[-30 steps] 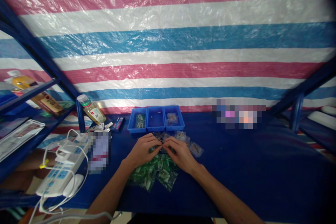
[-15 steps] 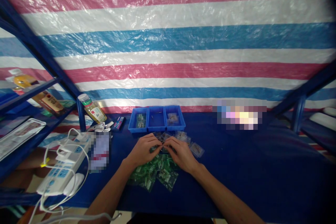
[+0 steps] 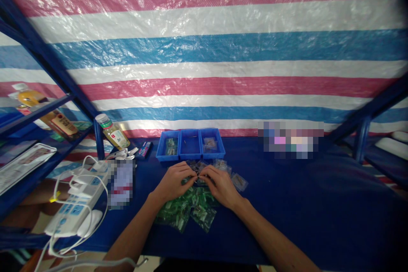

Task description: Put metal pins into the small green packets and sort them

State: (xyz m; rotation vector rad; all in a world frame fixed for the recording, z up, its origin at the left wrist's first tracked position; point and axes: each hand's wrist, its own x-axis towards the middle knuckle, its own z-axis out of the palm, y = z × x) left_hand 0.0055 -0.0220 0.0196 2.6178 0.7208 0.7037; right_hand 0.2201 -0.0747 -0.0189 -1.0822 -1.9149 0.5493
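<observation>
My left hand (image 3: 178, 180) and my right hand (image 3: 218, 182) meet fingertip to fingertip over the table, both closed in a pinch. Whatever sits between the fingertips is too small and too hidden to name. Below them lies a heap of green-tinted clear packets (image 3: 178, 210), with one clear packet of small thin pieces (image 3: 202, 216) at its near right side. Small clear packets with brownish contents (image 3: 239, 181) lie just beyond and right of my right hand. Behind the hands stand three joined blue bins: the left bin (image 3: 161, 153) holds greenish packets, the middle bin (image 3: 189, 153) a thin dark item, the right bin (image 3: 216, 155) clear packets.
On the left are a white power strip (image 3: 68, 212) with looped cables, a bottle (image 3: 116, 135) and a small dark blue box (image 3: 145, 149). Blue metal posts (image 3: 98, 140) frame the table (image 3: 287, 208). A striped sheet (image 3: 207, 46) hangs behind. A person's limb (image 3: 41, 197) shows at far left.
Almost nothing differs. Both hands keep the same pinched position, with only slight fingertip movement, and the view shifts a little.
</observation>
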